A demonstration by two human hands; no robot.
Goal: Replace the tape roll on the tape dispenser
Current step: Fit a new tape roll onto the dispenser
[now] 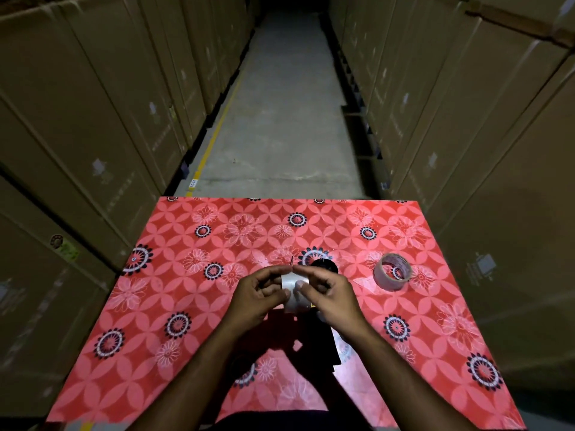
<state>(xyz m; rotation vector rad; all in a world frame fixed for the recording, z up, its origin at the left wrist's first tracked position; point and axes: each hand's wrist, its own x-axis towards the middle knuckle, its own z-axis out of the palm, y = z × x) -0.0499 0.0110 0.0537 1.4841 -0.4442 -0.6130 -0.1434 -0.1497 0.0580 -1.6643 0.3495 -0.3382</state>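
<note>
Two hands meeting over the black tape dispenser at the middle of the red flower-patterned table. Left hand pinching the left edge of a shiny strip of tape, right hand pinching its right edge, thumb laid on its face; both clamped on that strip, neither free. Strip held taut above the dispenser, probably so the sticky side stays off the fingers while being led toward the front of the dispenser; whether a roll already sits on the dispenser hub, hidden by the hands, cannot tell. One loose tape roll lying apart to the right of the dispenser, tilted, core open, touched by nothing, likely set aside within reach. Count: one dispenser, one loose roll, one strip, two hands. Cardboard boxes stacked along both sides beyond the table
</note>
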